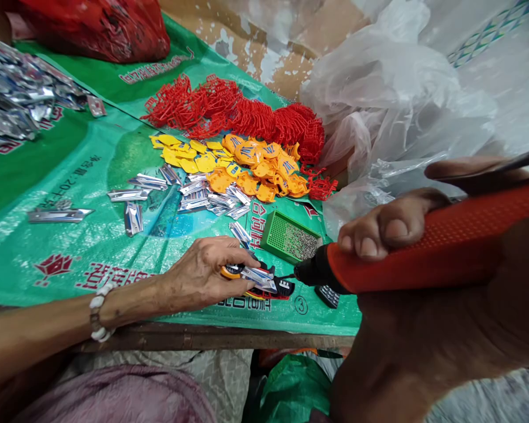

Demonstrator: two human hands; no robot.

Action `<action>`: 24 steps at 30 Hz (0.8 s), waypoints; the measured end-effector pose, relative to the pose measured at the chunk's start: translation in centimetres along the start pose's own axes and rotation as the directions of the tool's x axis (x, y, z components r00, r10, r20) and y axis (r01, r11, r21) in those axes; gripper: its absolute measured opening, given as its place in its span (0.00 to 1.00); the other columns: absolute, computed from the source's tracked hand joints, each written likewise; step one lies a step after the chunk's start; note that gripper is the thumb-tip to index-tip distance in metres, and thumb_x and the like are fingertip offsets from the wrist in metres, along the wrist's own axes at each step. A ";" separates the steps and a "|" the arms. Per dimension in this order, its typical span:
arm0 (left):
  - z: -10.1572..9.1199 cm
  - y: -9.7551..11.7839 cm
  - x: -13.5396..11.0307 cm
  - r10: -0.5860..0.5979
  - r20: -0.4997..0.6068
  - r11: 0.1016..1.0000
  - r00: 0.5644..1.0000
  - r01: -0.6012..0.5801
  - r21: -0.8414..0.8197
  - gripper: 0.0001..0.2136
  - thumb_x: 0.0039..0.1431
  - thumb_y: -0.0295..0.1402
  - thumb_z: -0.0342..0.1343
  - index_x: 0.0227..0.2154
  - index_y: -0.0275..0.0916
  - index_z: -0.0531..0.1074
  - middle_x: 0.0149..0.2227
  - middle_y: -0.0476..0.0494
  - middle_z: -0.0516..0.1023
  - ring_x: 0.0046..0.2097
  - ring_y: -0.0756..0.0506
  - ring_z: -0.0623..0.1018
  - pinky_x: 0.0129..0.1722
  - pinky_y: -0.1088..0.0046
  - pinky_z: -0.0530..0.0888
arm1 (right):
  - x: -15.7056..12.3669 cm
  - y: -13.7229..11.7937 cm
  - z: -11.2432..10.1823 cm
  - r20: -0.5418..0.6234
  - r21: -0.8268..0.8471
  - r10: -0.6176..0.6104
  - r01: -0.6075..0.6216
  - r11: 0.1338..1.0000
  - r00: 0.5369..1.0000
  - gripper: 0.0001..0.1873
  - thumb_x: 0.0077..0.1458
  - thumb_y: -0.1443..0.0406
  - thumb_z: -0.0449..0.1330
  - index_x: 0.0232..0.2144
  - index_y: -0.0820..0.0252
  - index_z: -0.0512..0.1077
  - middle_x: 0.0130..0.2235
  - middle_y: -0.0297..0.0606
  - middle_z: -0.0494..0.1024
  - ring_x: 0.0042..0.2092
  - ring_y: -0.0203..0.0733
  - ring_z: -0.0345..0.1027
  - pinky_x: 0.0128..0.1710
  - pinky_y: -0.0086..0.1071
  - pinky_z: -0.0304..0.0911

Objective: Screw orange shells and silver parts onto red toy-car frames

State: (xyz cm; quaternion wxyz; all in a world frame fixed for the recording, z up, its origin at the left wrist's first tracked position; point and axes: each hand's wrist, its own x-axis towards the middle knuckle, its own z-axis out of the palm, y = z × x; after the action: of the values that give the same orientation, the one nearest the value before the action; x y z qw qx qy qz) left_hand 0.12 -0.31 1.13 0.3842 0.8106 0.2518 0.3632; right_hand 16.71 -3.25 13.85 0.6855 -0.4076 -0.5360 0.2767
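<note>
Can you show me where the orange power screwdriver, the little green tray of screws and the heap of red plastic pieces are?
Orange power screwdriver (pixel 423 249): head view, on its textured grip.
Small green plastic tray of screws (pixel 278 232): head view, on its bare mesh floor.
Heap of red plastic pieces (pixel 247 114): head view, heap's middle.

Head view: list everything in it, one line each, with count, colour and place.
red plastic frames: a heap, red, far middle.
yellow and orange pieces: a pile, below the frames.
metal strips: many, silver, scattered mid-table.
foil scraps: a heap, silver, far left.
green tray: one, holds small screws, by the hands.
red bag: one, top left.
clear plastic bags: several, right.
green sheet: one, covers the table.
assembled piece: one, near edge.
electric screwdriver: one, red-orange.
left hand: presses the piece.
right hand: grips the screwdriver.
</note>
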 end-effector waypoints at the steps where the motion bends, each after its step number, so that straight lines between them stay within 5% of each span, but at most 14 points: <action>1: 0.0 0.0 0.0 0.006 -0.001 1.000 1.000 -0.006 -0.005 0.10 0.53 0.25 0.65 0.39 0.35 0.81 0.30 0.47 0.80 0.33 0.48 0.76 0.32 0.76 0.69 | -0.1 0.0 0.0 -0.004 -0.008 0.022 -0.022 1.000 1.000 0.16 0.59 0.53 0.55 0.34 0.57 0.75 0.20 0.27 0.67 0.18 0.33 0.61 0.15 0.31 0.59; 4: 0.0 0.0 0.0 0.012 -0.007 1.000 1.000 -0.012 -0.017 0.10 0.52 0.24 0.65 0.39 0.35 0.81 0.30 0.48 0.80 0.33 0.49 0.77 0.33 0.76 0.69 | -0.4 -0.4 0.1 -0.015 -0.025 0.106 -0.106 0.994 0.994 0.12 0.60 0.57 0.55 0.35 0.55 0.75 0.22 0.26 0.68 0.20 0.33 0.63 0.18 0.31 0.61; 9: 0.1 0.0 -0.1 0.005 -0.008 1.000 1.000 -0.005 -0.016 0.09 0.52 0.25 0.65 0.38 0.35 0.81 0.30 0.47 0.80 0.33 0.48 0.77 0.33 0.76 0.70 | -0.3 -0.3 0.4 -0.014 -0.034 0.031 -0.031 0.999 0.999 0.15 0.57 0.53 0.57 0.32 0.56 0.76 0.19 0.27 0.68 0.17 0.35 0.61 0.14 0.34 0.59; 17: 0.0 -0.1 -0.1 0.012 0.008 1.000 1.000 -0.012 0.021 0.08 0.54 0.28 0.64 0.38 0.37 0.80 0.30 0.48 0.78 0.33 0.48 0.76 0.32 0.75 0.69 | -0.8 -0.5 0.7 -0.017 -0.013 0.110 -0.110 0.994 0.994 0.12 0.62 0.56 0.55 0.36 0.55 0.75 0.23 0.27 0.68 0.21 0.32 0.62 0.20 0.32 0.62; 24: 0.1 -0.2 -0.3 0.035 0.001 0.996 0.999 -0.035 0.084 0.07 0.56 0.30 0.62 0.38 0.38 0.80 0.26 0.49 0.74 0.30 0.49 0.73 0.29 0.76 0.65 | -0.5 -0.5 1.5 -0.125 -0.058 0.081 -0.089 0.994 0.989 0.11 0.61 0.56 0.56 0.33 0.53 0.73 0.22 0.28 0.66 0.19 0.35 0.60 0.16 0.34 0.58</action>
State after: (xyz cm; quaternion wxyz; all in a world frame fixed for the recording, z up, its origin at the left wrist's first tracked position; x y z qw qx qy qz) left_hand -0.07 -0.44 0.80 0.3432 0.8302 0.2527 0.3593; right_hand 15.14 -3.53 14.22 0.6915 -0.4677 -0.4836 0.2631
